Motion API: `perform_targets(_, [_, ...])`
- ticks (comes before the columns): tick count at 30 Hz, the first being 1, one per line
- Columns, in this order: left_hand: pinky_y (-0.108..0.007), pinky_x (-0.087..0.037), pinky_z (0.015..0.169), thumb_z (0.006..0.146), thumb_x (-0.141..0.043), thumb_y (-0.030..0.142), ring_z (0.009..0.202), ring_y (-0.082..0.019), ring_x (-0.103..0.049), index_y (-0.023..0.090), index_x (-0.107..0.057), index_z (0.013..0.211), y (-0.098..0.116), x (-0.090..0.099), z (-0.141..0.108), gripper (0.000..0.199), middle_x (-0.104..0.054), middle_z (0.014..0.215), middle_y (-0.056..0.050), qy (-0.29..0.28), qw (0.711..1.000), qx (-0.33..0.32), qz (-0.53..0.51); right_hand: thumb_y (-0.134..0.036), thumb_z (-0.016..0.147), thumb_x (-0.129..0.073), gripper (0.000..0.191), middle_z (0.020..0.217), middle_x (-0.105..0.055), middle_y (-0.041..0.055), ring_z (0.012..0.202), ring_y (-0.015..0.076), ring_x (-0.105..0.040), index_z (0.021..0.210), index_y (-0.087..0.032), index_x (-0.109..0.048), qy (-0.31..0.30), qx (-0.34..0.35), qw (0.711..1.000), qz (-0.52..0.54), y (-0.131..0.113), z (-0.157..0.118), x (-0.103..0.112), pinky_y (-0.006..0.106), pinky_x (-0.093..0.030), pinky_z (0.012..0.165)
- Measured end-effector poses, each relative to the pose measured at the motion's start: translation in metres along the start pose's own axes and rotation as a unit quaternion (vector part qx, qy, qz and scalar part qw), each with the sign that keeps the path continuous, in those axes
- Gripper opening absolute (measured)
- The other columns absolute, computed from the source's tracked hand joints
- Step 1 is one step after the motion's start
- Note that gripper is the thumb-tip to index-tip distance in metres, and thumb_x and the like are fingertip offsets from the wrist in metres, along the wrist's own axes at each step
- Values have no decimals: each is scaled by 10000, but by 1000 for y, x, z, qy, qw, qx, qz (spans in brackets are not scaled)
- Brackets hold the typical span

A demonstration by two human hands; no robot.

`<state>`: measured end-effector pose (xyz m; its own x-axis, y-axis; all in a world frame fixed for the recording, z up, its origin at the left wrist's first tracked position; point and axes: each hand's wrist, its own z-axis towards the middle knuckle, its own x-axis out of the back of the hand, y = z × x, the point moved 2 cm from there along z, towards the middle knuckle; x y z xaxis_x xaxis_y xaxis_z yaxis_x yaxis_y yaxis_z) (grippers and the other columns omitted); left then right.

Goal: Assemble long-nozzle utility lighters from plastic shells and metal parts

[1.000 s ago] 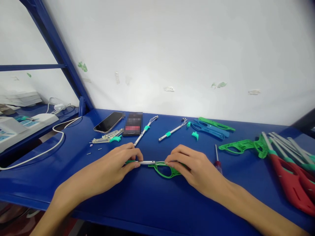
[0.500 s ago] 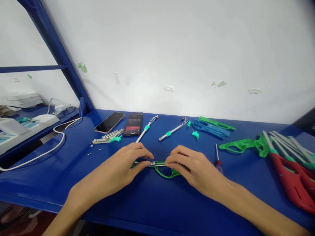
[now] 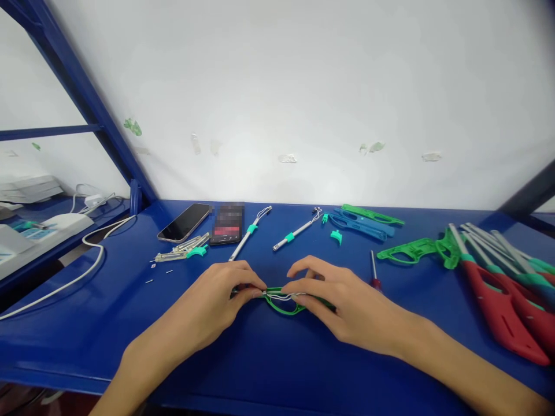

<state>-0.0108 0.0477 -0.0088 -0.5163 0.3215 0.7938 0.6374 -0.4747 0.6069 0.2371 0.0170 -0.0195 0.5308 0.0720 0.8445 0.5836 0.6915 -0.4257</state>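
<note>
A green lighter casing half (image 3: 284, 312) lies on the blue table in front of me, its trigger loop facing me. My left hand (image 3: 236, 294) pinches its left end, thumb and fingertips together near a small metal piece. Thin white wires (image 3: 284, 297) run along the casing from there toward my right hand (image 3: 323, 292). The thumb and a finger of my right hand close on these wires over the right part of the casing, its index finger raised. My hand hides the casing's right end.
Two white tubes with teal collars (image 3: 289, 238) lie behind my hands, beside two phones (image 3: 185, 222). Blue casing (image 3: 362, 224) and green casing pieces (image 3: 407, 252) sit further right. A screwdriver (image 3: 374, 271) and red lighters (image 3: 498, 306) are on the right.
The white wires now show more plainly between my hands. My right fingers have lifted a little and shifted along the casing. The whole view has turned slightly to the right.
</note>
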Motion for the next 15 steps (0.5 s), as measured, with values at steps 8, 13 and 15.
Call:
perform_targets(8, [-326,-511,867,1071,-593,307,969,-199,-712,342,-810,1032,-6,-2,2,223,-778,1052,36,1,1000,16,2,-290,1139,-533,249,1120,-754,48,927,192,-757,1274,-254,-739,-8,-1,1000,-6,11,-3,-1,315,-595,831])
perform_targets(13, [-323,-515,875,1072,-588,307,975,-196,-712,353,-805,1037,-5,-2,2,224,-777,1058,46,-6,1000,18,0,-300,1122,-578,206,1103,-796,49,932,200,-771,1239,-233,-735,40,-20,999,-2,14,-3,-1,309,-593,824])
perform_targets(15, [-322,-518,886,1073,-585,304,988,-199,-712,352,-802,1036,-6,-1,1,225,-777,1061,42,-8,1000,20,2,-308,1124,-577,201,1098,-806,48,930,199,-776,1213,-244,-746,49,-29,998,-1,15,-3,-1,310,-595,823])
